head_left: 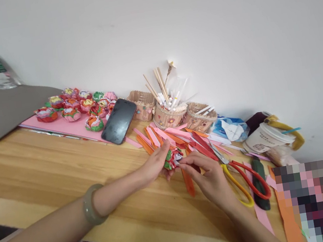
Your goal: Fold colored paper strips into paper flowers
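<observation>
A small folded paper flower [174, 158] with green, red and whitish petals rests in my left hand [156, 163], whose fingers wrap round its left side and underneath. My right hand [208, 171] pinches at the flower's right edge, thumb and forefinger together on a petal. Just behind the flower lies a loose heap of pink and orange paper strips [166, 134]. To the right of my right hand are scissors [233, 167] with one red and one yellow handle, their blades pointing toward the wall. A jade-coloured bangle [92, 205] circles my left wrist.
Several finished paper flowers [69, 103] sit on a pink sheet [58, 128] at the left, with a phone [119, 121] leaning beside them. Decorated baskets [169, 116] holding sticks line the wall. At right stand a tilted paper cup [267, 139] and a dark green tool [259, 183].
</observation>
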A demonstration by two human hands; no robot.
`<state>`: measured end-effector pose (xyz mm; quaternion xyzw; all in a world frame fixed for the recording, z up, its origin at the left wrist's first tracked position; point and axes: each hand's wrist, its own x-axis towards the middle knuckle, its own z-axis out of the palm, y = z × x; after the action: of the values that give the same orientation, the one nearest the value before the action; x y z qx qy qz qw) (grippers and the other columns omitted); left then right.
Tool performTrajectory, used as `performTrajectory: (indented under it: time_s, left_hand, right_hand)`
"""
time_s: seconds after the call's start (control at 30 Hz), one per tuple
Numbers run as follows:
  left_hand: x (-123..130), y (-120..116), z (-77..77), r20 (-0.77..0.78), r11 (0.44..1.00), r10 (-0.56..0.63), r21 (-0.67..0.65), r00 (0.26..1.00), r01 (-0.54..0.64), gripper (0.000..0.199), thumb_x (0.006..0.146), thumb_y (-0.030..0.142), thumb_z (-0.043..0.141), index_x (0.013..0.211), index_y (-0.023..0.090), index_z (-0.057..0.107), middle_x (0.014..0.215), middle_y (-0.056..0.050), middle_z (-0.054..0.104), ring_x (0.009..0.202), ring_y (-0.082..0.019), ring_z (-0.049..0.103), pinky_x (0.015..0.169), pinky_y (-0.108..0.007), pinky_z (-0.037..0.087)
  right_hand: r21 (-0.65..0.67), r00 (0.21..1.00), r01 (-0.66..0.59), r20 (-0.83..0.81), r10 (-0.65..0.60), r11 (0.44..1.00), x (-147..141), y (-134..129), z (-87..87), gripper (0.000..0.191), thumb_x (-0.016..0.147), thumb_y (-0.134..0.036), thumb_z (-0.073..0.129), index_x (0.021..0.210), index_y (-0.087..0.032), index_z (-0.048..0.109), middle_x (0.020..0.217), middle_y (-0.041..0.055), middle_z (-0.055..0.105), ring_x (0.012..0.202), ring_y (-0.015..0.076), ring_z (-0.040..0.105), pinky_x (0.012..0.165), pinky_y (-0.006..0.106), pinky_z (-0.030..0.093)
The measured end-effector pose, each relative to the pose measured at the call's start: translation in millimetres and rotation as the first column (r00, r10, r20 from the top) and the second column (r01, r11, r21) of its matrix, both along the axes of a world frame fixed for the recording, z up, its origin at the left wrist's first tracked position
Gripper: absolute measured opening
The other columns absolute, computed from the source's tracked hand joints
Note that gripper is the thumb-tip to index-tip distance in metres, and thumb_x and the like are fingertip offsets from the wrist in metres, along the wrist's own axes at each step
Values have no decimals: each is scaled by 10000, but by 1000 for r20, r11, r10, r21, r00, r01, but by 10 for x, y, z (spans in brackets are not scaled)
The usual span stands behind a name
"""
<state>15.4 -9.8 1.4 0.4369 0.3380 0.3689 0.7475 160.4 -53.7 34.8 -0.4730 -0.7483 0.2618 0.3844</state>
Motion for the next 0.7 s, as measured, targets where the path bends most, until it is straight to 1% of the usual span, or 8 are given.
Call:
performTrajectory:
  time_s: [0.07, 0.13, 0.3, 0.37, 0.47, 0.53, 0.6, 0.7]
  left_hand:
    - [-1, 2, 5, -22, 1000, 3, -15, 1000, -4, 654, 619, 808, 396, 654, 163, 493, 482, 27, 481, 399, -84, 446, 329, -181, 362]
    - [-1, 2, 2, -34, 1000, -6, -12, 999, 5, 677, 608, 824, 373, 640, 160, 499, 475, 24, 480, 395, -83, 444, 338, -184, 362]
    - [-1, 2, -26, -55, 999, -9, 41, 998, 11, 672, 636, 815, 351, 651, 161, 506, 525, 18, 500, 422, -82, 452, 370, -199, 375]
    - [-2, -1, -27, -84, 999, -10, 51, 996, 15, 647, 647, 804, 362, 649, 169, 490, 528, 22, 492, 428, -87, 454, 376, -208, 376]
    - [0, -4, -21, -124, 998, -30, 50, 992, 37, 620, 662, 793, 365, 641, 181, 468, 500, 30, 467, 416, -96, 453, 380, -224, 375]
    - [3, -3, -18, -125, 998, -41, 41, 991, 46, 616, 666, 790, 364, 646, 183, 467, 496, 30, 467, 414, -100, 457, 385, -231, 379]
    - [3, -1, -18, -117, 999, -37, 23, 992, 40, 623, 660, 794, 366, 658, 180, 476, 514, 26, 483, 420, -98, 460, 389, -231, 383]
    - [-6, -5, -14, -106, 1000, -24, -6, 994, 24, 640, 631, 801, 391, 690, 172, 493, 560, 20, 516, 441, -89, 465, 394, -218, 390]
  right_hand:
    - [14, 999, -23, 23, 22, 1000, -7, -14, 1, 133, 848, -213, 556, 837, -196, 688, 749, 27, 637, 646, 129, 569, 575, 220, 446]
    - [48, 999, -16, 53, 14, 999, -8, -22, -10, 135, 844, -191, 553, 860, -191, 686, 723, 22, 622, 602, 119, 550, 525, 210, 435]
    - [196, 991, 6, 126, -31, 981, -3, -21, -72, 130, 840, -156, 537, 839, -166, 666, 715, 31, 630, 606, 120, 573, 547, 215, 456]
    - [248, 982, 18, 176, -63, 969, -3, -18, -100, 127, 832, -136, 532, 809, -164, 654, 688, 24, 624, 578, 113, 567, 531, 211, 449]
    - [321, 957, 60, 250, -146, 945, -5, -8, -137, 139, 808, -101, 525, 751, -158, 638, 651, 20, 612, 534, 106, 549, 504, 207, 434]
    - [363, 944, 77, 273, -185, 929, -5, -1, -151, 147, 797, -88, 515, 734, -149, 634, 641, 26, 606, 529, 109, 548, 500, 209, 431]
    - [362, 946, 74, 269, -180, 929, -4, 1, -149, 146, 798, -93, 509, 754, -142, 639, 653, 34, 610, 547, 115, 558, 504, 209, 436]
    - [279, 966, 51, 230, -118, 959, -8, -8, -115, 160, 817, -122, 499, 817, -148, 657, 691, 39, 628, 584, 122, 577, 526, 213, 452]
